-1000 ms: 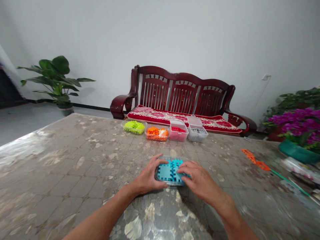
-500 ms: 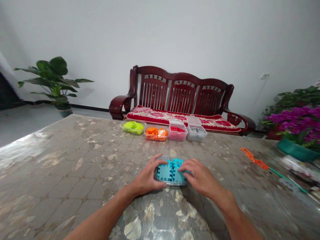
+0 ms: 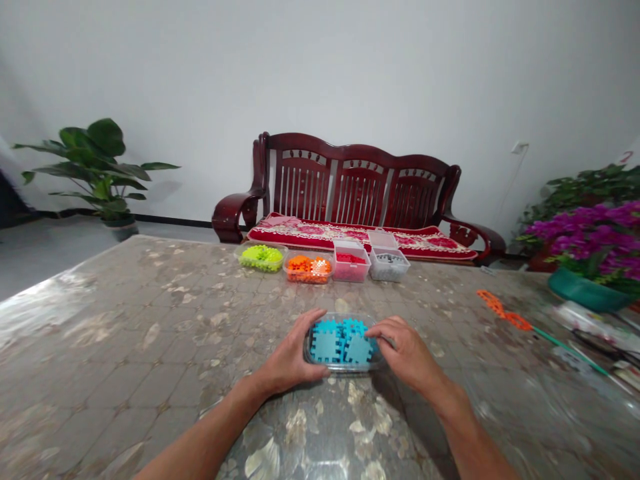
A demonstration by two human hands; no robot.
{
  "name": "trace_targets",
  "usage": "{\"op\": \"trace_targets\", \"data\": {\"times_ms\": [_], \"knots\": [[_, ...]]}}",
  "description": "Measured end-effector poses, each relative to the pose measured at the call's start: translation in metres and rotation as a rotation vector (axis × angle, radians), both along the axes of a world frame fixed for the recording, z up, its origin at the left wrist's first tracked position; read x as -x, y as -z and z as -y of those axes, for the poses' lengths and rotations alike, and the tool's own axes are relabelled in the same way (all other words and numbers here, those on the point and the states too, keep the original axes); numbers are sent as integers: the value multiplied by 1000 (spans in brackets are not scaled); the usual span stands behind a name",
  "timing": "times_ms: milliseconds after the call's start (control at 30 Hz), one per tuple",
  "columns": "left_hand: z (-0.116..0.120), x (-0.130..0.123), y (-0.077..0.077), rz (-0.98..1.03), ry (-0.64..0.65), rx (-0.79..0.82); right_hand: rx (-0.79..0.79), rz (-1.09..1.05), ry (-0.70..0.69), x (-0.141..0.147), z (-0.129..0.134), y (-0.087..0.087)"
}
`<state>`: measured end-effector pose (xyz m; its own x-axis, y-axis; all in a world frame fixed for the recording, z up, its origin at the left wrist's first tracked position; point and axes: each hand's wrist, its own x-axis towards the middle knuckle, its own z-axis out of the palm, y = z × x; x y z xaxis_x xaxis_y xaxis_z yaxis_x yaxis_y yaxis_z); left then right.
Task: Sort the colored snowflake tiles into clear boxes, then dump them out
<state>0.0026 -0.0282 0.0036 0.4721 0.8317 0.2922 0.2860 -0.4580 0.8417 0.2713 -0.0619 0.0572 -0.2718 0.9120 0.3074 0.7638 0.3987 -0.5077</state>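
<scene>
A clear plastic container on the table in front of me holds blue notched square building tiles, packed in two stacks. My left hand grips the container's left end, thumb at the near side and fingers over the far rim. At the right end, my right hand has its fingers bent together at the edge of a blue tile. That tile lies slightly turned on top of the right stack. The right fingertips are partly hidden.
Behind stand containers of yellow-green pieces, orange pieces, red pieces and grey pieces. On the right lie an orange-headed stick and a purple flower pot. A wooden bench stands beyond the table.
The top right tile is turned at a slight angle now, and my right fingers have shifted toward its right edge. My left hand stays on the container. The whole view has shifted slightly.
</scene>
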Motion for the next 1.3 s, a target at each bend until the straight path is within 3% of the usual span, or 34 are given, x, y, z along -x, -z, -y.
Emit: {"op": "trace_targets", "data": {"times_ms": [67,267,567,667,833,933,1100,1300], "knots": [[-1,0,1,-15,2,-22,-31,-15,-6,1,0,-2],[-2,0,2,-37,2,-40,-92,102,-196,9,3,-11],[-2,0,2,-28,0,-44,-37,16,-234,18,5,-4],[0,0,0,4,4,-5,-37,-136,-121,11,2,3],[0,-2,1,61,-70,64,80,-459,242,-20,-7,21],[-2,-4,3,93,-130,96,229,-588,203,-31,-7,30],[-2,-7,3,108,-174,146,360,-587,18,-20,0,42],[-6,-7,9,148,-174,196,222,-549,114,-20,-9,60]]}}
